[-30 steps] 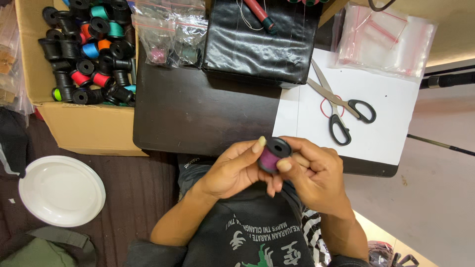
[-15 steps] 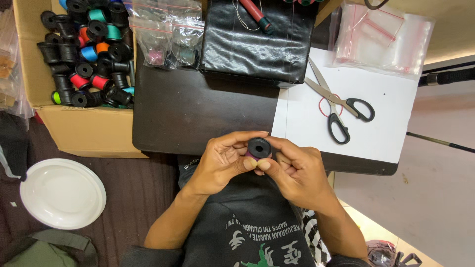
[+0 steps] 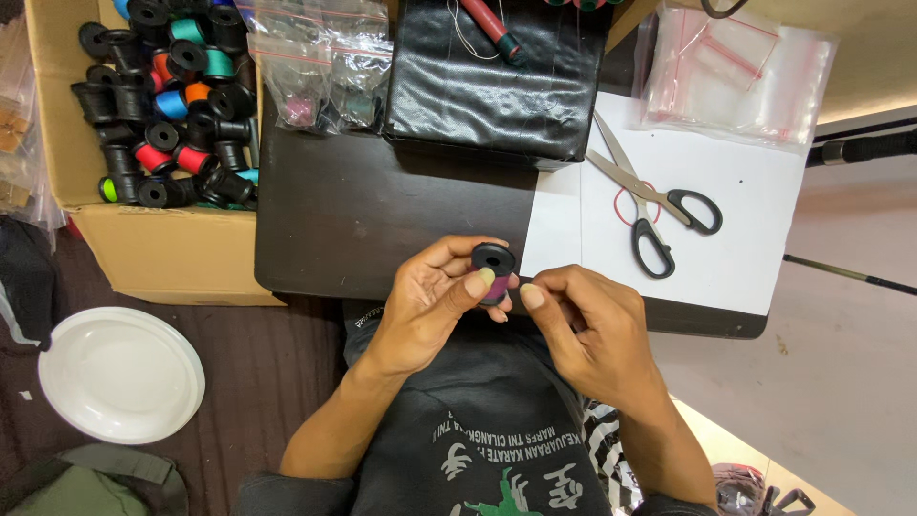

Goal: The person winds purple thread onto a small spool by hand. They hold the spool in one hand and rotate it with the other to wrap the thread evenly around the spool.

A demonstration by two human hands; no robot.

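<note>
My left hand [image 3: 430, 301] grips a small black spool wound with purple thread [image 3: 493, 271], thumb and fingers around it, at the near edge of the dark table [image 3: 363, 220]. My right hand [image 3: 587, 325] sits just to the right of the spool, thumb and forefinger pinched together close to it; whether a thread end lies between them cannot be told. Both hands hover above my lap.
A cardboard box [image 3: 167, 248] of several coloured thread spools stands at the left. Scissors [image 3: 654, 205] and a red rubber band lie on white paper [image 3: 745, 220]. Clear zip bags [image 3: 735, 76], a black pouch [image 3: 492, 81] and a white plate [image 3: 119, 373] are around.
The spool moved from between both hands into my left hand alone and rose slightly. My right hand let go of it and drew back to the right, fingers pinched.
</note>
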